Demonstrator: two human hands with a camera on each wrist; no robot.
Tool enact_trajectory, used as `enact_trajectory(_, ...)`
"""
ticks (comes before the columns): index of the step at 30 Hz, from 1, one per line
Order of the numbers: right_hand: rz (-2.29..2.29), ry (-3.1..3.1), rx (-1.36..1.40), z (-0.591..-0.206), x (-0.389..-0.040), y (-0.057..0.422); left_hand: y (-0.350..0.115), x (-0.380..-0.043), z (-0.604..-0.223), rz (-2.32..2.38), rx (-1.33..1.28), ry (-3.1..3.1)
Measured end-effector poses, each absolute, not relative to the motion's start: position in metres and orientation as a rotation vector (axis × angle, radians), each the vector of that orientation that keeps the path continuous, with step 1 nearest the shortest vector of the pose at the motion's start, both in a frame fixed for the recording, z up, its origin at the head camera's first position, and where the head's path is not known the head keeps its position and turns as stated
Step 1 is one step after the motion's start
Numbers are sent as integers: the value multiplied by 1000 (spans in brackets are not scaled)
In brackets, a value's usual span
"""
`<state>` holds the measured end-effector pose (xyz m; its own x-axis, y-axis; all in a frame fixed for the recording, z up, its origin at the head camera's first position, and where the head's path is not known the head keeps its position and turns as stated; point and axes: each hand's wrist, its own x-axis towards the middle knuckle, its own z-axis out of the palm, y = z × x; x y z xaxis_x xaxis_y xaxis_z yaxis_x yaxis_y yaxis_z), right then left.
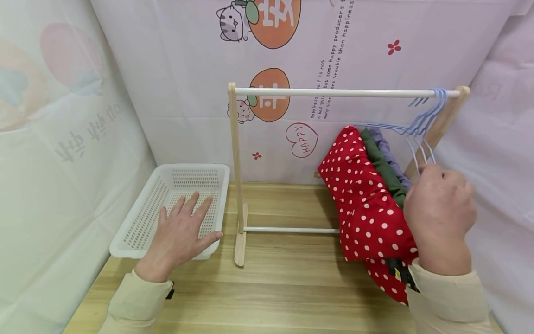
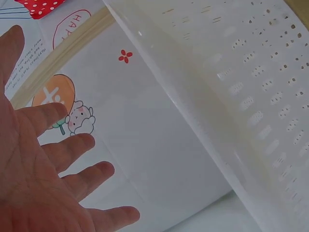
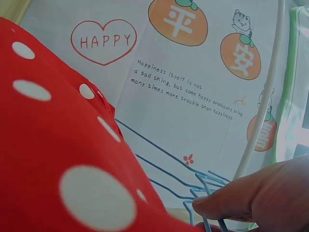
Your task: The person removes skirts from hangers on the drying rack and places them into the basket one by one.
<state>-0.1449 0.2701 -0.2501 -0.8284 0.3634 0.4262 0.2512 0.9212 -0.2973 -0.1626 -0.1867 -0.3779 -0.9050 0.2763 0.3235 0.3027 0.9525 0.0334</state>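
At the right end of the wooden clothes rack point(image 1: 233, 153), several blue wire hangers point(image 1: 429, 116) hook over the white top rail point(image 1: 333, 93). A red garment with white dots point(image 1: 367, 208) hangs there in front of a green garment point(image 1: 381, 162) and a purple garment point(image 1: 390, 155). My right hand point(image 1: 442, 208) grips the hangers' wires beside the cloth; the right wrist view shows the thumb point(image 3: 217, 200) against them. Over the white perforated basket point(image 1: 139, 222), my left hand point(image 1: 179, 232) spreads its fingers and holds nothing; the left wrist view shows its palm apart from the basket's wall.
A wooden tabletop point(image 1: 283, 283) carries the rack and the basket, which stands left of the rack. Printed white cloth point(image 1: 187, 93) closes off the back and both sides. A lower white bar point(image 1: 292, 229) crosses between the rack's feet.
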Motion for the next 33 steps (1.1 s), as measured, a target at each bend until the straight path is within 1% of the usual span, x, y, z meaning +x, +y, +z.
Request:
enact_trajectory(14,236,-2328,-284,-256,-143,257,-175,-175,-364,-132,-474,-2761)
enact_trajectory(26,206,-2454,-299,-254,-141,253,-166,-186,-345,-194,-495,-2681)
enact_trajectory(33,234,-2470,-290,-253,-141,252,-162,-195,-339,-233,-570,-2559)
